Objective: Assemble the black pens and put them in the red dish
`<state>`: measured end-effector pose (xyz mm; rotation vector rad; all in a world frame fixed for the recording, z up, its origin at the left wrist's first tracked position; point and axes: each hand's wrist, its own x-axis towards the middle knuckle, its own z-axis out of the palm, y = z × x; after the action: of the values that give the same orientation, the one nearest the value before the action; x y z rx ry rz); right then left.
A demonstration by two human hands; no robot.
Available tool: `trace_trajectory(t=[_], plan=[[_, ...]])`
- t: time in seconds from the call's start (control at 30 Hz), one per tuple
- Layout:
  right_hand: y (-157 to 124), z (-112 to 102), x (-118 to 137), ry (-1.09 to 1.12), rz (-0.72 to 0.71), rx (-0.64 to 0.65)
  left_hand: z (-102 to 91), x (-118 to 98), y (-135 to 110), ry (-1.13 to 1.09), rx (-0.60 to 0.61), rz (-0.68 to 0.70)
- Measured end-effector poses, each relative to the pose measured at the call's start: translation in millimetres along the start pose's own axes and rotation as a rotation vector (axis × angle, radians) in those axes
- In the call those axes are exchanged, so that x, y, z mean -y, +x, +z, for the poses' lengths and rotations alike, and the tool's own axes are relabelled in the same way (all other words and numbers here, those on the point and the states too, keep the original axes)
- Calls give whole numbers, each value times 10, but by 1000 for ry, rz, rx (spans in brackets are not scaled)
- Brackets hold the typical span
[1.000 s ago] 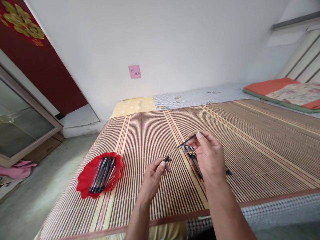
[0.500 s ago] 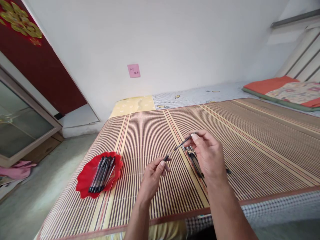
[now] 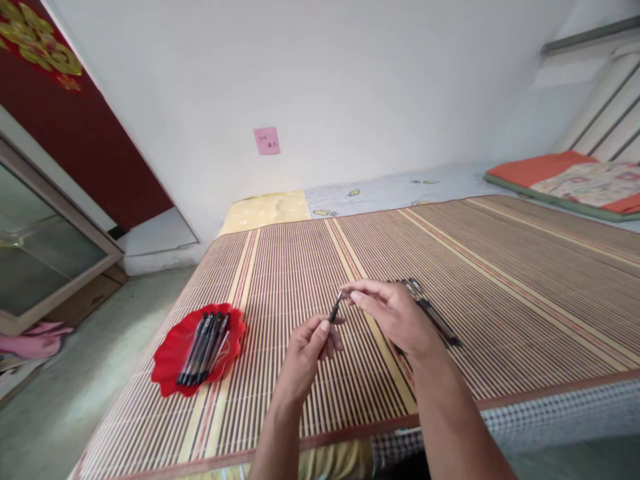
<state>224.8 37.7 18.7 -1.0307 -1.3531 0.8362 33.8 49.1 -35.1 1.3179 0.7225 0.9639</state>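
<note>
My left hand pinches a short black pen part between thumb and fingers above the mat. My right hand has its fingertips closed at the upper end of that part, where a thin pen refill shows pale and shiny. Most of the refill's length cannot be seen. Beyond my right wrist lie several slim black pen pieces on the striped bamboo mat, partly covered by the hand and forearm. On the left, a red scalloped plate bears several black pens side by side.
A thin, light-coloured loop lies beside the pens on the plate. At the far right rests a folded orange and floral quilt. The bed meets a white wall carrying a pink note. A glass-fronted cabinet stands left.
My right hand has come down and left, close to my left hand. The long thin refill that stretched between them now shows only a short end. My left hand has barely moved.
</note>
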Motion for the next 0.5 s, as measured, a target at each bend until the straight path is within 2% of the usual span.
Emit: trace_trajectory(t=[0.17, 0.5], plan=[[19, -18, -86, -30, 61, -90, -6, 11, 2, -71, -23, -27], [52, 109, -120, 79, 84, 92, 37, -20, -23, -162, 33, -83]])
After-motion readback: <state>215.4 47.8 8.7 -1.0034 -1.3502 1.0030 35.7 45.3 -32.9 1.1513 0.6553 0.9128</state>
